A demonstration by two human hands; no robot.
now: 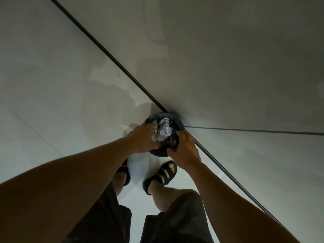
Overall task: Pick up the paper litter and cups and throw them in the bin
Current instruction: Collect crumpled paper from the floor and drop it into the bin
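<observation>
**First onlooker:** Two walls (228, 50) and a pale floor (43, 85) meet at this corner. What is next in size?

**Second onlooker:** The person, standing in dark shorts and sandals (162, 176). Both arms reach down to the bin (172, 118), a dark round container on the floor in the corner.

**First onlooker:** State of the hands?

**Second onlooker:** Left hand (144, 140): over the bin's left rim, fingers curled down around the paper litter (164, 133). Right hand (185, 149): clamped on the near rim, thumb outside, fingers hooked inside.

**First onlooker:** Location of the litter?

**Second onlooker:** It is a pale crumpled wad in the bin's mouth, its top about level with the rim. I can make out no cups, and below the wad the interior is too dark to read.

**First onlooker:** Step in hand?

**Second onlooker:** Deposit, by my judgement. The load is at the bin but not yet released.

**First onlooker:** What does the next move call for?

**Second onlooker:** Spread the left fingers, pressing the wad down if it sits high. Steady the bin with the right hand. Then withdraw both hands and check the floor for remaining litter.
</observation>
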